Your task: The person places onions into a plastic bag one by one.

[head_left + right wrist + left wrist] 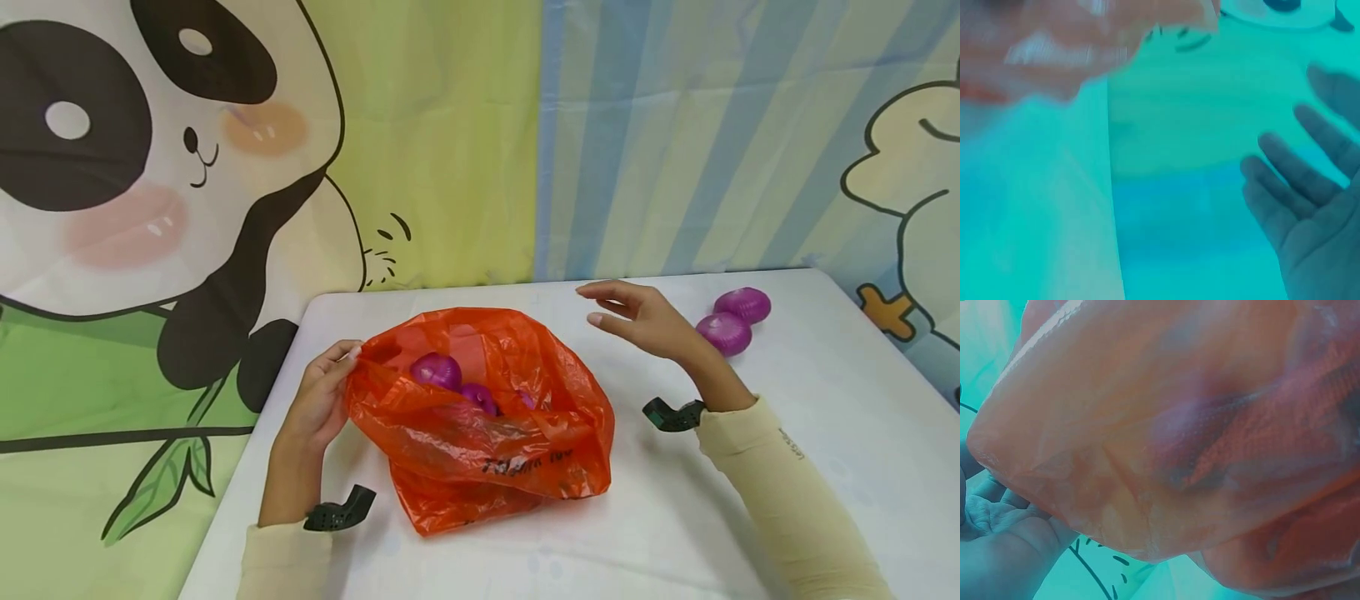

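An orange-red plastic bag with dark lettering stands open on the table. Inside it lie purple onions, partly hidden by the bag's front. My left hand pinches the bag's rim at its left corner between thumb and fingers. In the left wrist view the bag fills most of the picture, beside the palm. Right of the bag, my right hand hovers above the table, holding nothing. Its fingers are spread and slightly bent in the right wrist view.
Two more purple onions, a nearer onion and a farther onion, lie on the white table behind the right wrist. A printed cloth with a panda hangs behind the table. Each wrist wears a small black camera mount.
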